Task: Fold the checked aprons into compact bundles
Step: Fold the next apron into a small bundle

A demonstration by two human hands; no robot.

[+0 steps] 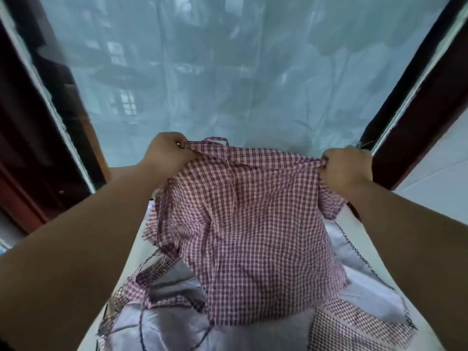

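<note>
Checked apron (243,236), pink and maroon in small squares, hangs spread in the air between two raised hands, above the near end of a white table (134,252). At far left stands a dark wooden frame (38,122). The left hand (166,154) pinches the apron's top left corner, fingers curled against the thumb. A narrow strap loop (219,140) stands up from the top edge just right of that hand. The thin, crinkled cloth sags in soft folds, its lower hem frayed. Under it on the table lies a heap of checked cloth (121,295) with a shiny pale lilac lining (164,325). The right hand (345,164) grips the bunched top right corner in curled fingers. Behind hangs a frosted, bluish window pane (228,72).
</note>
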